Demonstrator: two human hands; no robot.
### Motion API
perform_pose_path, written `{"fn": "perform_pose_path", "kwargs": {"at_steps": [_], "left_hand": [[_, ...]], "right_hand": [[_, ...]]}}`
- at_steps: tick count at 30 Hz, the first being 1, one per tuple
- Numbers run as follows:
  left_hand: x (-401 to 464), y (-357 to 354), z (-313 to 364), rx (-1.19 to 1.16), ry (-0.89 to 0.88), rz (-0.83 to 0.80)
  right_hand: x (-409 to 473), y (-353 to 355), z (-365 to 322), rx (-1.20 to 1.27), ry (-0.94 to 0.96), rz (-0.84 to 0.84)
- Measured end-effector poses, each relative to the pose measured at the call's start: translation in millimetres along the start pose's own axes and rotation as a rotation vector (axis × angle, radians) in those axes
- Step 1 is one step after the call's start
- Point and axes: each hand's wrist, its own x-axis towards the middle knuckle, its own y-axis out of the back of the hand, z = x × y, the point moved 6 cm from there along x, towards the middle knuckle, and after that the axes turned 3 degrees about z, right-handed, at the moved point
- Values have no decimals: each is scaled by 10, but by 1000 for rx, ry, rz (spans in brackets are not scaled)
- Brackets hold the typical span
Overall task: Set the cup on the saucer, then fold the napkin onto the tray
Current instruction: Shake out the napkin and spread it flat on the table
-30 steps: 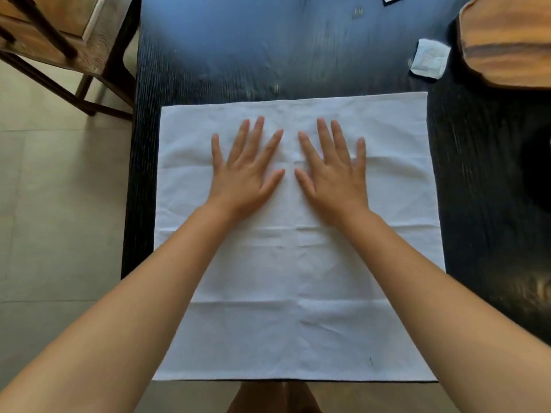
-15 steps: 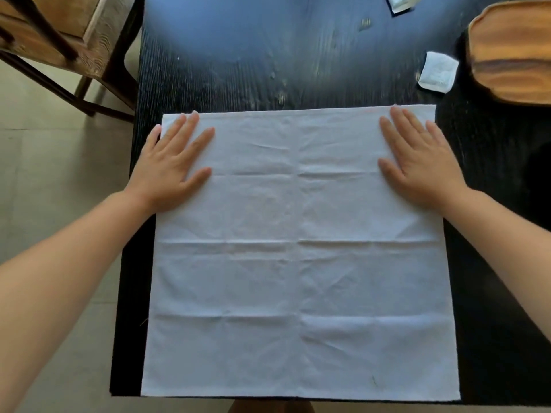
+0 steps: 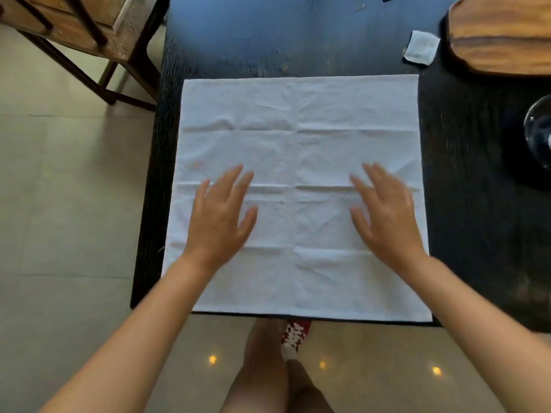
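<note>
A white cloth napkin (image 3: 298, 138) lies spread flat and unfolded on the black table (image 3: 298, 37), its near edge along the table's front edge. My left hand (image 3: 219, 216) lies over the napkin's left middle, fingers apart, holding nothing. My right hand (image 3: 384, 216) mirrors it over the right middle, also open. Both are blurred by motion. The wooden tray (image 3: 504, 34) sits at the far right corner. A glass cup or saucer rim (image 3: 538, 129) shows at the right edge, mostly cut off.
A small white packet (image 3: 421, 50) lies between the napkin and the tray. A wooden chair (image 3: 77, 28) stands on the tiled floor at the far left. My legs and a red patterned shoe (image 3: 293, 335) show below the table's front edge.
My hands first swept apart from the napkin's centre to its far corners. They have now come back toward me and inward, to the napkin's middle band.
</note>
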Motion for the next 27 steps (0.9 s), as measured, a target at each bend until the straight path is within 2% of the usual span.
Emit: {"fn": "perform_pose_path", "kwargs": {"at_steps": [4, 8, 10, 17, 20, 24, 27], "left_hand": [[-990, -39, 193, -24, -14, -87], [-1533, -79, 145, 18, -32, -184], [-1623, -74, 93, 43, -69, -166], [-1662, 94, 8, 38, -246, 12], [-1708, 150, -3, 31, -265, 34], [-1652, 183, 18, -16, -202, -51], [-1497, 246, -77, -110, -3, -183]], "right_hand": [[-917, 67, -193, -28, 173, 17], [-1450, -5, -204, -73, 250, -97], [-1538, -16, -189, -95, 251, -128], [-1637, 84, -221, -84, 296, 45], [-1701, 107, -257, -80, 318, 40], [-1643, 221, -290, -8, 258, -27], [-1480, 298, -241, 41, 57, -138]]}}
